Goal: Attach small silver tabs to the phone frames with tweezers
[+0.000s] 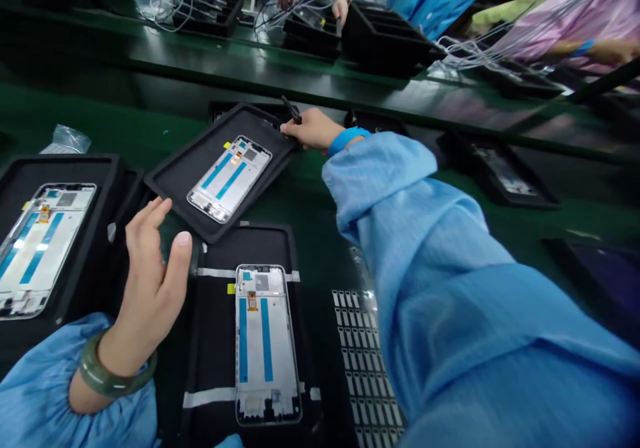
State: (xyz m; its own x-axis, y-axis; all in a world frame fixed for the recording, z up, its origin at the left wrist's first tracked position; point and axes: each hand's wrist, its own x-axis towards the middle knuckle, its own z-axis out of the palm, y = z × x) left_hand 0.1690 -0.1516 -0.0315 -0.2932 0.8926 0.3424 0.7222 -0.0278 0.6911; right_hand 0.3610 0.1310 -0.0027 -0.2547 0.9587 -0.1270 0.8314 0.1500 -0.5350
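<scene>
My right hand [315, 130] grips the far right corner of a black tray [175, 171], with a thin dark stick-like tool [291, 109] also in its fingers. A silver phone frame [230, 179] with two blue strips lies in this tilted tray. My left hand [154, 265] is open by the tray's near left edge, fingers apart and nothing in them. Below, a similar phone frame [255, 348] rests on a black pad [213, 335] crossed by white tape. At the left, a third phone frame [56, 235] lies in another black tray [107, 175].
A sheet of small white labels [367, 361] lies right of the pad. Further right stands a black tray with a phone part [503, 168]. A clear plastic bag [70, 140] is at the back left. Beyond a raised ledge [210, 61], co-workers handle cables and black trays.
</scene>
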